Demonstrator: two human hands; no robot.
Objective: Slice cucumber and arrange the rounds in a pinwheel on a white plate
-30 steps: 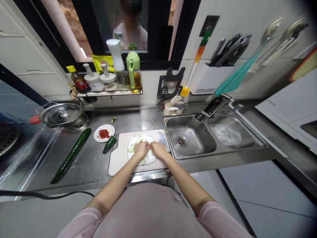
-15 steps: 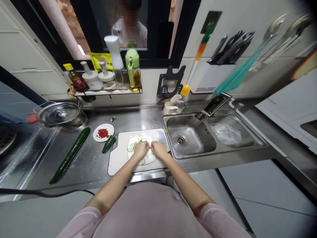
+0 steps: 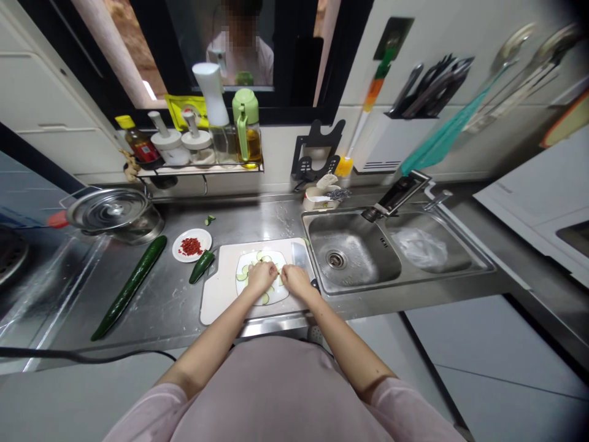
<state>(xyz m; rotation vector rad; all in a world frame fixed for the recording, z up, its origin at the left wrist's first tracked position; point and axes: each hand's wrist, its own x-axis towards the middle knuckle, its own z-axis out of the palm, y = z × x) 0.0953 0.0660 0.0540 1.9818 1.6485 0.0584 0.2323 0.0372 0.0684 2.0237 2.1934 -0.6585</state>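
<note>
My left hand [image 3: 261,277] and my right hand [image 3: 295,280] hover close together over a squarish white plate [image 3: 278,297]. The fingers of both are curled and closed; whatever they pinch is too small or hidden to make out. Thin pale-green cucumber slices [image 3: 242,277] lie around the plate, some covered by my hands. Beneath it is a white cutting board [image 3: 214,302]. A knife [image 3: 300,253] rests along the board's right side, its dark handle partly behind my right hand.
Left of the board are a cut cucumber piece [image 3: 201,267], a small plate [image 3: 177,251] of red bits and a long cucumber [image 3: 129,288]. A lidded pot [image 3: 138,225] stands farther left. The sink [image 3: 354,270] adjoins the right; a condiment rack [image 3: 202,169] hangs behind.
My right hand has shifted very slightly to the right, so the gap between my hands is a little wider. The plate and board stay put.
</note>
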